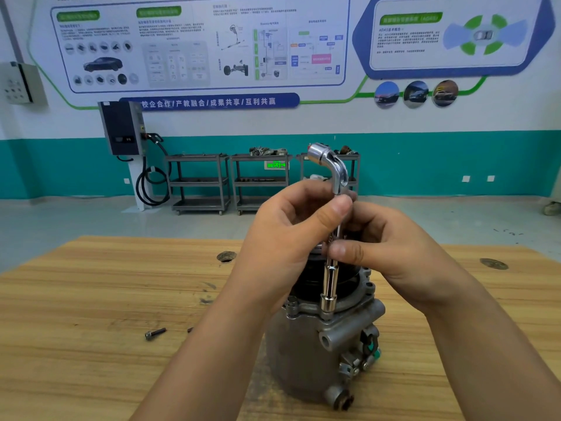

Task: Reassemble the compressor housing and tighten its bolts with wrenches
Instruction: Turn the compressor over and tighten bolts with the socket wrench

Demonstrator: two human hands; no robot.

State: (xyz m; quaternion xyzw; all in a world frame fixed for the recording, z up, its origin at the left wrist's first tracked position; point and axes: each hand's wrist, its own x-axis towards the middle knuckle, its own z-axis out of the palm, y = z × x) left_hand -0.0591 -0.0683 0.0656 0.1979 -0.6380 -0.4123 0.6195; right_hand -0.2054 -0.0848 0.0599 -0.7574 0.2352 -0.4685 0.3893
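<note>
The wrench (329,287) was shiny, smooth metal. The compressor (306,354) was dull grey metal and looked rough. The worktop (91,299) was matt wood with dark marks. The bolt (155,333) was dark metal.

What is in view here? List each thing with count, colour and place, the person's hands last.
compressor housing: one, grey, upright on the table's middle.
wrench: one, chrome, standing on the housing's top rim.
bolt: one, dark, loose on the table left of the housing.
table: one, light brown wood, foreground.
carts: three, grey, along the back wall.
charger: one, black, on the wall at left.
left hand: one, pinching the wrench's shaft high up.
right hand: one, pinching the shaft lower down.
</note>
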